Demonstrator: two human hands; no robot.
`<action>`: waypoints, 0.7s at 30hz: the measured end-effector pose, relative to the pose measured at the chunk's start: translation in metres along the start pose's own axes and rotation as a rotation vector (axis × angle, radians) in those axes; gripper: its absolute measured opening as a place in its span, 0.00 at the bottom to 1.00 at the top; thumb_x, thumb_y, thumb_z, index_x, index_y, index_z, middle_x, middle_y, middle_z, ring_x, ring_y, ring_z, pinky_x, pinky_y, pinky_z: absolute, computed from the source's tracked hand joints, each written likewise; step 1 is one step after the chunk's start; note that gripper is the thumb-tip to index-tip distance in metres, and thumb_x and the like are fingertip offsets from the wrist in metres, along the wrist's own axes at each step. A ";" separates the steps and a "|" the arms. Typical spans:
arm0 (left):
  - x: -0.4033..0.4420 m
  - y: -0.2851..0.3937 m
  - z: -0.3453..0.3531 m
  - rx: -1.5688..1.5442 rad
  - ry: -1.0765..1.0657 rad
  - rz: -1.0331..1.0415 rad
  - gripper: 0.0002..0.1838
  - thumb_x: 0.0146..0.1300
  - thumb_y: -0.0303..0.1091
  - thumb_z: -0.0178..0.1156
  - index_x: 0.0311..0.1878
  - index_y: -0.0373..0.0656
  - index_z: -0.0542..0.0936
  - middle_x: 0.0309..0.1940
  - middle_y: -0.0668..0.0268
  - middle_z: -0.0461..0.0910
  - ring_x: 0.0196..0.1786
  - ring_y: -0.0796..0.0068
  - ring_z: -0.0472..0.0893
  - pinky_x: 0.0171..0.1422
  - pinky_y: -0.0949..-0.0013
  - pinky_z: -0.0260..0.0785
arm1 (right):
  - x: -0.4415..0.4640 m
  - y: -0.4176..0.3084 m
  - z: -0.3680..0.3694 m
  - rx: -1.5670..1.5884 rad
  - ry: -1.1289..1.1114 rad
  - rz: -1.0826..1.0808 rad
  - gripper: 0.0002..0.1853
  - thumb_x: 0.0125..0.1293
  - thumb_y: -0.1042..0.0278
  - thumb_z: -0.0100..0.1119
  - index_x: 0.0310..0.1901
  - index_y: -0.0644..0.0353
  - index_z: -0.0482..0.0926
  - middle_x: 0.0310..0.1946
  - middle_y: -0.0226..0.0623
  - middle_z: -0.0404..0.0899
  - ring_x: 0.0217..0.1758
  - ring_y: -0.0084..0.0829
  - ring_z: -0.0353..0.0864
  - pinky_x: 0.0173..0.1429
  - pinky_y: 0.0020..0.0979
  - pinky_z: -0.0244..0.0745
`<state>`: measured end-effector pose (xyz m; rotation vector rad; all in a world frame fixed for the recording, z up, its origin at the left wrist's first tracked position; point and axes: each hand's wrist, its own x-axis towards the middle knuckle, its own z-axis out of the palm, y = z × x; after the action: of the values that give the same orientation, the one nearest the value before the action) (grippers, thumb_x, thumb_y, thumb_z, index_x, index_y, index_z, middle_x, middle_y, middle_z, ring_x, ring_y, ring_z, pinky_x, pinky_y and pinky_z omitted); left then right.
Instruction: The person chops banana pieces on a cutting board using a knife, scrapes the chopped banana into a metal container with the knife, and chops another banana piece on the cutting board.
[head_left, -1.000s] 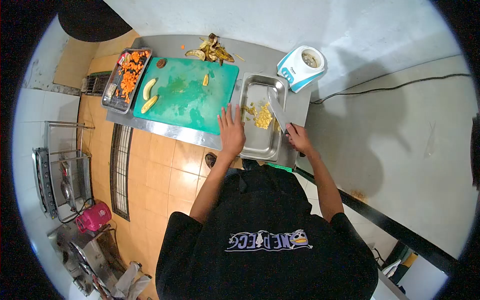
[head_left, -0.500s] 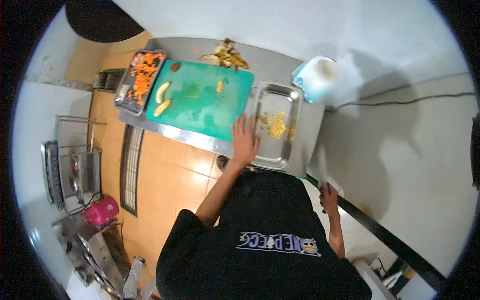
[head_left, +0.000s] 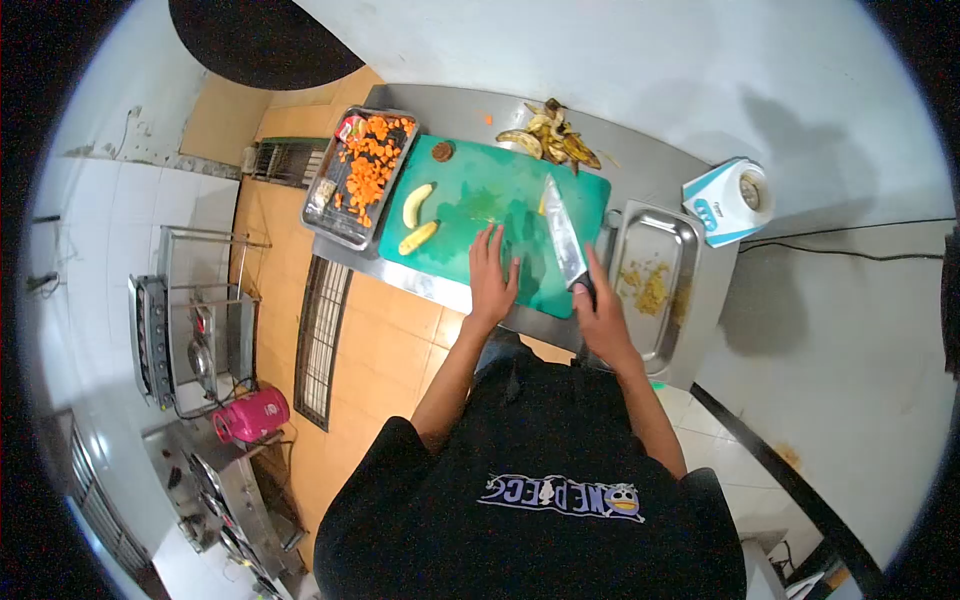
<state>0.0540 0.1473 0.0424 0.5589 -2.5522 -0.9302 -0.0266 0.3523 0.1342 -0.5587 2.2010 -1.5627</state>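
My right hand [head_left: 597, 305] is closed around the black handle of a knife [head_left: 564, 232], whose broad blade lies over the right part of the green cutting board [head_left: 450, 195]. A small yellow piece [head_left: 542, 204] shows beside the blade, partly hidden by it. My left hand [head_left: 492, 272] is at the board's front edge with its fingers apart and nothing in it. Two peeled banana pieces, one upper [head_left: 415, 205] and one lower [head_left: 418, 238], lie on the board's left side. Chopped yellow bits [head_left: 652, 290] sit in the steel tray [head_left: 640, 213] right of the board.
A clear tray [head_left: 330, 232] of orange pieces [head_left: 370, 170] stands left of the board. Behind it lie banana peels [head_left: 560, 138]. A round brown item [head_left: 442, 151] rests on the board's back edge. A white and blue appliance [head_left: 722, 203] stands at the right.
The knife and my right hand went from the steel tray out past the table's right side, and are now over the board. My left hand has shifted left along the board. The view has turned.
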 end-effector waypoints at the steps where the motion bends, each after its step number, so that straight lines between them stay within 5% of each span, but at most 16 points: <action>1: 0.005 -0.016 -0.010 0.027 -0.005 0.013 0.34 0.71 0.31 0.60 0.78 0.39 0.62 0.77 0.46 0.61 0.79 0.35 0.57 0.83 0.39 0.48 | 0.006 -0.004 0.020 -0.042 -0.137 0.151 0.31 0.79 0.66 0.50 0.81 0.51 0.59 0.60 0.59 0.81 0.61 0.55 0.83 0.65 0.45 0.75; 2: 0.009 -0.032 -0.019 0.052 -0.012 0.023 0.34 0.71 0.31 0.61 0.78 0.40 0.62 0.76 0.46 0.61 0.79 0.34 0.57 0.83 0.38 0.47 | 0.009 -0.006 0.037 -0.082 -0.274 0.307 0.33 0.79 0.68 0.50 0.82 0.47 0.57 0.63 0.60 0.79 0.65 0.58 0.81 0.68 0.46 0.74; 5: 0.033 -0.070 -0.040 0.125 -0.074 0.136 0.33 0.70 0.32 0.62 0.76 0.43 0.66 0.76 0.49 0.63 0.80 0.35 0.57 0.84 0.36 0.46 | 0.001 0.037 0.098 -0.209 -0.155 0.154 0.32 0.79 0.67 0.50 0.81 0.44 0.59 0.63 0.62 0.78 0.63 0.60 0.80 0.68 0.51 0.74; 11: 0.082 -0.116 -0.078 0.420 -0.294 0.242 0.30 0.66 0.41 0.66 0.71 0.54 0.75 0.75 0.63 0.68 0.82 0.47 0.56 0.83 0.26 0.39 | 0.011 0.023 0.126 -0.281 -0.023 0.341 0.31 0.79 0.68 0.50 0.81 0.39 0.61 0.61 0.61 0.80 0.62 0.60 0.82 0.65 0.50 0.76; 15: 0.096 -0.130 -0.094 0.477 -0.362 0.279 0.33 0.61 0.48 0.70 0.70 0.54 0.77 0.74 0.68 0.69 0.83 0.54 0.57 0.84 0.27 0.36 | 0.011 0.019 0.152 -0.348 0.111 0.178 0.31 0.78 0.69 0.51 0.81 0.45 0.62 0.60 0.62 0.80 0.60 0.60 0.83 0.64 0.49 0.76; 18: 0.101 -0.145 -0.100 0.431 -0.381 0.340 0.34 0.60 0.49 0.71 0.70 0.54 0.77 0.74 0.70 0.69 0.83 0.56 0.57 0.84 0.28 0.36 | 0.005 0.008 0.172 -0.234 0.041 0.404 0.30 0.77 0.69 0.51 0.80 0.48 0.64 0.64 0.61 0.78 0.64 0.61 0.80 0.67 0.48 0.74; 21: 0.106 -0.149 -0.104 0.382 -0.388 0.379 0.33 0.60 0.47 0.71 0.68 0.51 0.79 0.74 0.68 0.70 0.83 0.56 0.55 0.83 0.27 0.38 | -0.002 0.013 0.202 -0.234 -0.045 0.345 0.28 0.79 0.69 0.49 0.79 0.49 0.67 0.69 0.57 0.76 0.71 0.55 0.77 0.73 0.43 0.70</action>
<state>0.0469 -0.0632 0.0380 -0.0295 -3.0585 -0.4508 0.0794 0.1965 0.0603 -0.2549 2.3121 -1.1176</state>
